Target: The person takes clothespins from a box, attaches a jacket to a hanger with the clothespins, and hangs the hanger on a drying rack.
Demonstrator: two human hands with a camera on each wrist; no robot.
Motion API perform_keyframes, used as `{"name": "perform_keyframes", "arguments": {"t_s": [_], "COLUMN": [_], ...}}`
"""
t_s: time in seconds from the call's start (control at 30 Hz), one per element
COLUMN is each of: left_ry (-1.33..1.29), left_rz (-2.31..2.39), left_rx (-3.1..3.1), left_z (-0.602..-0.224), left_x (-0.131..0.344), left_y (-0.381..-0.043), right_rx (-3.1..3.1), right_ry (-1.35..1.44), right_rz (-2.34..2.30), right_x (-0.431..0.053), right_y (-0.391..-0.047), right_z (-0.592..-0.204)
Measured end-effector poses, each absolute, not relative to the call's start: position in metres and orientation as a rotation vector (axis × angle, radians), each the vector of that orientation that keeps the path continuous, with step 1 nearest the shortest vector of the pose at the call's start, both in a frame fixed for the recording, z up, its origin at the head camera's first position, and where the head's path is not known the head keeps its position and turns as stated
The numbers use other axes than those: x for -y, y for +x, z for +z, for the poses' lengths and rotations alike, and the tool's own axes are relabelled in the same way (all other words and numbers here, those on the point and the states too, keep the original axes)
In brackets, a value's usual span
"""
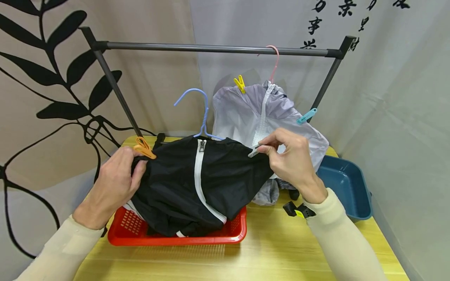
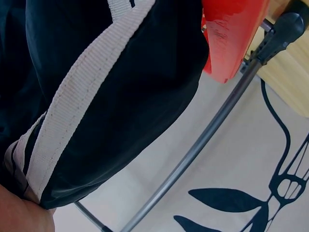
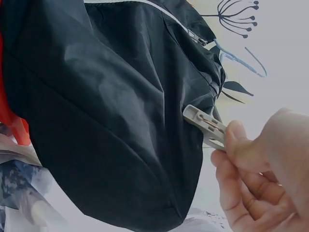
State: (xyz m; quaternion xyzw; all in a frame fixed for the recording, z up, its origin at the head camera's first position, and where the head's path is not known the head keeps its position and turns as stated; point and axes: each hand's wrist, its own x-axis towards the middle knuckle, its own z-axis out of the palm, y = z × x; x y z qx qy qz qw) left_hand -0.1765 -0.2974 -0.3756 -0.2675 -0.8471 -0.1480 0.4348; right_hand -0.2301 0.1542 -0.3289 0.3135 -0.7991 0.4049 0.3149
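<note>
A black zip-up jacket (image 1: 168, 175) with a white zipper hangs on a blue hanger (image 1: 205, 113), whose hook stands free below the rack's bar. My left hand (image 1: 117, 181) grips the jacket at its left shoulder, beside an orange clothespin (image 1: 143, 148) clipped there. The left wrist view shows the jacket's white striped trim (image 2: 79, 92) running down to that hand. My right hand (image 1: 290, 158) pinches a grey clothespin (image 3: 205, 124) between thumb and forefinger, its tip on the jacket's other shoulder edge.
Below the jacket is a red basket (image 1: 175, 240) on the wooden table (image 1: 267, 249). From the dark metal rack (image 1: 211, 48) hangs a grey-white jacket (image 1: 239, 113) on a pink hanger (image 1: 275, 64), with yellow (image 1: 240, 84) and light-blue (image 1: 307, 116) clothespins. A blue basin (image 1: 346, 183) stands right.
</note>
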Motion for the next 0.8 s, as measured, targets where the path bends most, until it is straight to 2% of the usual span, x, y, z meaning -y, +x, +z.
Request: {"name": "perform_keyframes", "arguments": {"t_s": [0.8], "left_ry": [-0.653], "left_rz": [-0.326], "left_rx": [2.185], "left_z": [-0.3706], "left_x": [0.2977], "left_y": [-0.1744], "right_rx": [2.259], "right_ry": [0.773], "right_rz": [1.041], "right_x": [-0.1579], "right_y": [-0.2267], "right_z": [-0.3341]}}
